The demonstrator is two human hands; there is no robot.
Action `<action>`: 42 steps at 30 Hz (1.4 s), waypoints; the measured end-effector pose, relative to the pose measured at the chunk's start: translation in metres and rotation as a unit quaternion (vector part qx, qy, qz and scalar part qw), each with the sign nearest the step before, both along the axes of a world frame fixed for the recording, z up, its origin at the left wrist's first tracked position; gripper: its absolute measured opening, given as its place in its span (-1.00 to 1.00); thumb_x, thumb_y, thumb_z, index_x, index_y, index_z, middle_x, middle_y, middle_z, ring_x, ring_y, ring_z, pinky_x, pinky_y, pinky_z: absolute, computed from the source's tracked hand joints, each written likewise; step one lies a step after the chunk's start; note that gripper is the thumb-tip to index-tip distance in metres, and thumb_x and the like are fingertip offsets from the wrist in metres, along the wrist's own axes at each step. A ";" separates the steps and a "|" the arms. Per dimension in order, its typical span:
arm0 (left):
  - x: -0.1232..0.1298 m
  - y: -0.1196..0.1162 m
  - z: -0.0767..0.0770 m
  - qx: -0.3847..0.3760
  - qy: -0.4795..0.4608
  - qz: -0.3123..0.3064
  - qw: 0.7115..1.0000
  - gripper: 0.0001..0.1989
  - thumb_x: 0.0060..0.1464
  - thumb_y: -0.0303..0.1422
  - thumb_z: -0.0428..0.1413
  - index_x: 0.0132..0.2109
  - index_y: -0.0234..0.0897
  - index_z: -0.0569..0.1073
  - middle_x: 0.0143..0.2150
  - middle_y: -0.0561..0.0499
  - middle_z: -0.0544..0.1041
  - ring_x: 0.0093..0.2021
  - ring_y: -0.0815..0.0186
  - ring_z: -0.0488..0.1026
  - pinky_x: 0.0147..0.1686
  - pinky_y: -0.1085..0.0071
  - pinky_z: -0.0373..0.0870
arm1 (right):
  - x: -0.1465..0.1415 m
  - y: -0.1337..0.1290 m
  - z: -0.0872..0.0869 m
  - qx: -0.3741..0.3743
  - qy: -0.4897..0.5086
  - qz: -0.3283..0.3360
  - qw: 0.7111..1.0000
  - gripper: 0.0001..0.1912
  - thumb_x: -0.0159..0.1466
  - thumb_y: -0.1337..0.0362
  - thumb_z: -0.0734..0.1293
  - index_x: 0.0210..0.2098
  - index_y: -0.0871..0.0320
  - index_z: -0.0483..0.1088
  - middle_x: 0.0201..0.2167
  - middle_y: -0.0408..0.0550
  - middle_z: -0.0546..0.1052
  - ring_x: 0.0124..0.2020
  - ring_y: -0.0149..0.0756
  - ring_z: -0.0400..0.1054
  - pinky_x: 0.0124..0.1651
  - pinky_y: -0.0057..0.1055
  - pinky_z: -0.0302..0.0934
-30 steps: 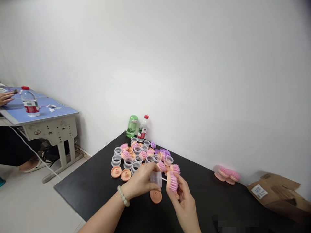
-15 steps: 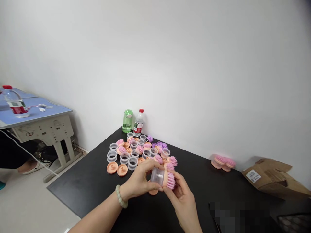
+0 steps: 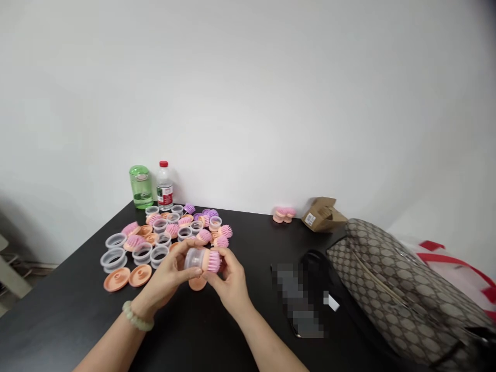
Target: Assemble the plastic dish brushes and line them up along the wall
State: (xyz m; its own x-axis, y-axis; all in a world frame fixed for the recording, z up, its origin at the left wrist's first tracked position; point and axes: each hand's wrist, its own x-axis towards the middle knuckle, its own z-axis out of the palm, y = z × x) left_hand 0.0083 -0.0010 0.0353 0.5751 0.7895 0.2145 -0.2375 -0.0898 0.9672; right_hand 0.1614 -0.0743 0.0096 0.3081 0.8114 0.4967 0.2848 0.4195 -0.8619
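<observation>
My left hand is closed around a clear plastic ring. A peach brush head with pink bristles meets the ring's right side, and the fingers of my right hand grip it. Both parts are tilted sideways above the black table. Whether they are locked together I cannot tell. Just below my hands lies a peach disc. To the left are several more clear rings, peach discs with a central knob and pink brush heads. Some purple brush pieces sit behind.
A green bottle and a red-capped water bottle stand by the wall. Pink brushes and an open cardboard box are at the back right. A patterned bag and a blurred-out dark object occupy the right.
The view has swung right, bringing the bag into sight and taking the blue desk out. Both hands still hold the ring and brush head together.
</observation>
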 end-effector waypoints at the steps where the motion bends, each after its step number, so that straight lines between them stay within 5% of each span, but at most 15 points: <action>1: 0.001 0.000 0.000 -0.007 0.001 0.004 1.000 -0.51 -0.08 -0.28 0.37 0.03 -0.11 0.48 0.10 -0.03 0.47 0.16 0.09 0.35 0.09 0.30 0.33 | 0.000 0.000 0.001 0.010 -0.007 -0.006 1.000 -0.59 0.10 0.18 0.51 -0.08 0.10 0.44 -0.12 0.00 0.52 -0.09 -0.14 0.41 -0.08 -0.27 0.37; 5: 0.005 0.000 -0.002 -0.075 0.004 0.005 0.997 -0.63 -0.04 -0.20 0.34 -0.10 -0.22 0.50 -0.16 -0.01 0.52 -0.15 0.22 0.47 -0.22 0.39 0.44 | 0.001 -0.002 0.008 0.048 -0.047 -0.003 0.998 -0.61 0.10 0.29 0.50 -0.07 0.06 0.46 -0.08 -0.02 0.53 -0.03 -0.14 0.40 0.05 -0.20 0.30; 10: 0.010 -0.002 -0.004 -0.140 0.004 -0.015 0.990 -0.65 0.01 -0.08 0.29 -0.30 -0.26 0.42 -0.50 0.15 0.34 -0.55 0.44 0.29 -0.61 0.55 0.19 | -0.002 -0.005 0.012 0.074 -0.140 -0.012 0.987 -0.65 0.16 0.41 0.38 -0.07 0.00 0.46 -0.01 -0.03 0.51 0.07 -0.14 0.37 0.15 -0.15 0.24; 16: 0.008 0.000 -0.004 -0.050 0.025 0.031 0.998 -0.58 -0.12 -0.22 0.39 -0.10 -0.16 0.50 -0.11 0.00 0.48 -0.13 0.22 0.44 -0.24 0.41 0.43 | -0.001 -0.003 0.005 0.047 -0.143 -0.064 0.987 -0.64 0.21 0.11 0.40 -0.03 0.07 0.39 -0.09 0.01 0.53 -0.04 -0.12 0.39 0.04 -0.18 0.27; 23: 0.003 0.005 -0.004 0.176 0.064 -0.013 0.982 -0.73 -0.05 -0.31 0.33 -0.13 -0.08 0.57 -0.05 -0.08 0.52 0.07 0.00 0.38 0.03 0.17 0.38 | 0.004 0.000 0.006 -0.071 -0.031 -0.046 0.996 -0.44 0.26 -0.26 0.22 -0.20 0.11 0.49 -0.36 -0.07 0.52 -0.21 -0.17 0.35 -0.10 -0.27 0.25; 26: 0.002 0.004 -0.004 0.252 0.100 0.000 0.963 -0.71 0.02 -0.33 0.29 -0.06 -0.03 0.56 0.00 -0.08 0.53 0.12 -0.02 0.36 0.15 0.11 0.30 | 0.001 0.004 0.005 -0.103 0.102 -0.013 0.989 -0.42 0.17 -0.30 0.30 -0.33 0.12 0.49 -0.39 -0.10 0.44 -0.24 -0.20 0.34 -0.19 -0.30 0.29; 30: 0.003 -0.003 -0.003 0.228 0.103 0.005 0.968 -0.49 0.00 -0.27 0.31 0.12 -0.02 0.44 0.19 -0.10 0.42 0.24 -0.05 0.28 0.19 0.11 0.27 | -0.005 0.006 0.005 -0.104 0.314 0.096 0.939 -0.47 0.02 -0.22 0.47 -0.37 0.12 0.44 -0.47 -0.17 0.38 -0.40 -0.29 0.37 -0.37 -0.37 0.29; 33: 0.004 -0.006 -0.004 0.168 0.065 -0.011 0.983 -0.32 0.10 -0.09 0.21 0.31 -0.03 0.19 0.33 -0.15 0.27 0.34 -0.06 0.18 0.23 0.08 0.24 | -0.006 0.005 0.008 -0.104 0.362 0.127 0.917 -0.50 -0.05 -0.12 0.55 -0.35 0.13 0.45 -0.49 -0.19 0.39 -0.41 -0.31 0.38 -0.35 -0.38 0.31; 37: 0.005 -0.003 -0.009 0.171 0.131 0.046 0.976 -0.48 0.23 0.00 0.01 0.24 -0.09 0.27 0.24 -0.15 0.36 0.29 -0.07 0.22 0.25 0.02 0.18 | -0.005 0.003 0.010 -0.090 0.354 0.131 0.922 -0.54 -0.09 0.02 0.61 -0.32 0.12 0.49 -0.45 -0.20 0.43 -0.40 -0.36 0.37 -0.25 -0.38 0.32; 42: 0.004 -0.001 -0.005 0.196 0.171 0.067 0.963 -0.61 0.17 -0.10 0.13 0.10 -0.08 0.41 0.10 -0.09 0.46 0.19 -0.07 0.33 0.15 0.05 0.31 | -0.004 0.006 0.004 -0.088 0.347 0.106 0.928 -0.51 -0.16 0.17 0.65 -0.26 0.09 0.50 -0.34 -0.20 0.44 -0.34 -0.38 0.37 -0.21 -0.41 0.30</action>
